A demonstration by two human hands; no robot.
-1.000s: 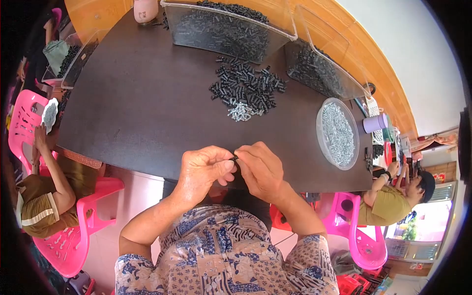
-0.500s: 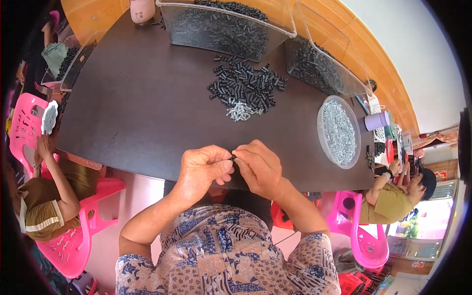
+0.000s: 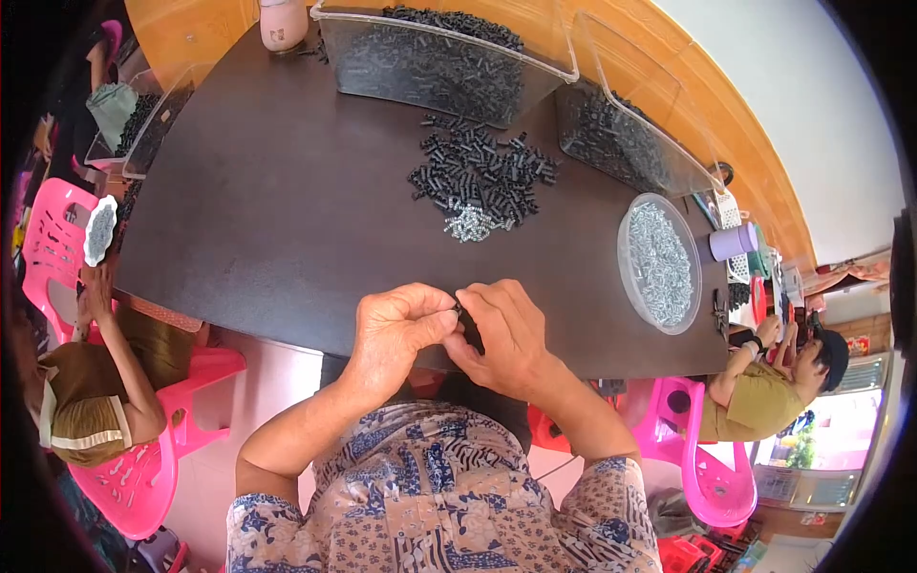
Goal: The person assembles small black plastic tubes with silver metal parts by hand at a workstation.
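Close together over the table's near edge, my left hand and my right hand meet at the fingertips. Between them is a small black part, mostly covered by the fingers; both hands pinch at it. Beyond the hands lies a loose pile of black ribbed plastic pieces. At the pile's near side is a small heap of shiny silver metal pieces. A round clear dish full of similar silver pieces stands to the right.
Two clear bins, one at the back and one at the back right, hold many black pieces. A pink cup and a lilac cup stand on the dark table. Co-workers sit left and right near pink chairs.
My right fingers have shifted slightly around the small black part, and the hand has turned a little. The left hand keeps its pinch. The whole view has moved slightly.
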